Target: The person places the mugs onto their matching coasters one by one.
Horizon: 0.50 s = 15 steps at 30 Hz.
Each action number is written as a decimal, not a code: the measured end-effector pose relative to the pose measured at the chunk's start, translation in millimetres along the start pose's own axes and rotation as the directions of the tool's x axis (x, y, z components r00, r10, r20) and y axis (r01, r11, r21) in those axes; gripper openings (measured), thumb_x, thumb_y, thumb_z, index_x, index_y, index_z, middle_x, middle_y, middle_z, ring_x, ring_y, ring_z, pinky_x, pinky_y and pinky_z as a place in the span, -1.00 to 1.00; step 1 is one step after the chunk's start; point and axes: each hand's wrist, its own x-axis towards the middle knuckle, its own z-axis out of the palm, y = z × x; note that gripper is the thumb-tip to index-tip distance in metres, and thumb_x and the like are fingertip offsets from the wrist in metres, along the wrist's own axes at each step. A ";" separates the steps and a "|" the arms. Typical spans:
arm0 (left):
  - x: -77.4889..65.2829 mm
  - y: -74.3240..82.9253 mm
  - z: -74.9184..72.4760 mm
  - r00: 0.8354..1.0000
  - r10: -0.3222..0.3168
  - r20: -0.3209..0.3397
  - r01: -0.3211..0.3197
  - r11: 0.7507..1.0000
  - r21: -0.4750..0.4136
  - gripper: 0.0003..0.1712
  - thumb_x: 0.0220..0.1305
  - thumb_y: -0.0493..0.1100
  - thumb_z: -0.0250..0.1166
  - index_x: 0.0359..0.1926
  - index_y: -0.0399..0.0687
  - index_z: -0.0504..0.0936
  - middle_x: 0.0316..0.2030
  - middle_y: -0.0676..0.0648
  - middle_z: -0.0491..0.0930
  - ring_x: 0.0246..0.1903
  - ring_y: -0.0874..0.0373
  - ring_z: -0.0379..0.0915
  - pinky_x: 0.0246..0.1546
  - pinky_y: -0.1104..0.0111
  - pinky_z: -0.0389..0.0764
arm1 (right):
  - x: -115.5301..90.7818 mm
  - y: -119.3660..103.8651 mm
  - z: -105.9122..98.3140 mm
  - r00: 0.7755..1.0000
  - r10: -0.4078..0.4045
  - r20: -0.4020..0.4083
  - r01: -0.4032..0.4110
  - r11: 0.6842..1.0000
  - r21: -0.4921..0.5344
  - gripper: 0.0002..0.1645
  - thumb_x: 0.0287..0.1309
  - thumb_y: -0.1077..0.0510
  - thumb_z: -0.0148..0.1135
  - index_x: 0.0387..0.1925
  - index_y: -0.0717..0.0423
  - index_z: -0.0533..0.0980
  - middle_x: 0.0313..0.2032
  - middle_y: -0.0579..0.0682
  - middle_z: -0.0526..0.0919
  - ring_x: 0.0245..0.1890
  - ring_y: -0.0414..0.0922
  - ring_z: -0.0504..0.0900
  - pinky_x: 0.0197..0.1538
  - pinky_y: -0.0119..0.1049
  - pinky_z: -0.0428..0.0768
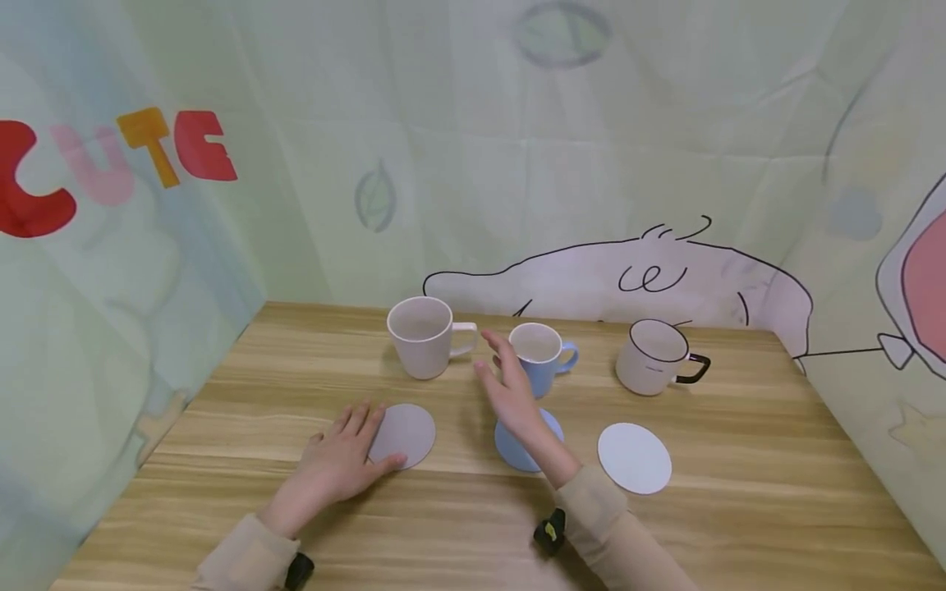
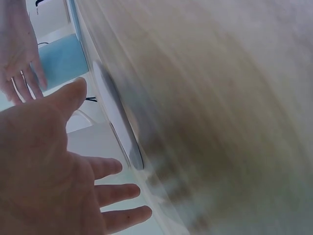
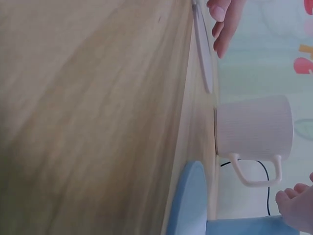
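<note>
My left hand (image 1: 336, 466) lies at the left edge of a round grey-mauve coaster (image 1: 410, 437), its thumb and fingers spread about that side. In the left wrist view its fingers are extended beside the coaster's rim (image 2: 116, 115). My right hand (image 1: 513, 396) is raised over the blue coaster (image 1: 510, 451), fingers loosely straight, just left of a small blue mug (image 1: 544, 377). It overlaps the mug's left side in the head view. A larger pale pink mug (image 1: 423, 349) stands upright behind the grey-mauve coaster, its handle pointing right toward my right fingertips.
At the right stands a white mug (image 1: 649, 368) with a black rim and black handle. A white round coaster (image 1: 634, 460) lies in front of it. The wooden table (image 1: 443, 533) meets a printed cloth backdrop (image 1: 310, 205) behind and at both sides.
</note>
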 end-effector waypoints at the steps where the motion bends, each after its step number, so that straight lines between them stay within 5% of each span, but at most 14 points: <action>1: -0.4 -0.4 0.1 1.000 0.001 0.002 -0.001 1.000 0.002 0.00 0.21 0.39 0.13 0.44 -0.18 0.16 0.42 -0.37 0.12 0.38 -0.42 0.02 0.10 -0.44 0.23 | 0.8 1.0 1.1 1.000 -0.003 0.004 0.003 1.000 0.009 -0.42 0.38 0.17 0.01 0.38 0.15 0.20 0.39 0.16 0.28 0.43 0.10 0.21 0.44 0.05 0.20; 15: -5.0 -3.0 -2.0 1.000 0.014 0.001 -0.014 1.000 0.018 0.04 0.16 0.42 0.15 0.43 -0.17 0.18 0.42 -0.35 0.12 0.37 -0.41 0.06 0.08 -0.43 0.25 | 13.5 5.0 8.4 0.999 0.050 0.015 -0.050 0.999 0.011 -0.40 0.39 0.18 -0.03 0.40 0.18 0.14 0.40 0.23 0.22 0.43 0.16 0.18 0.44 0.07 0.19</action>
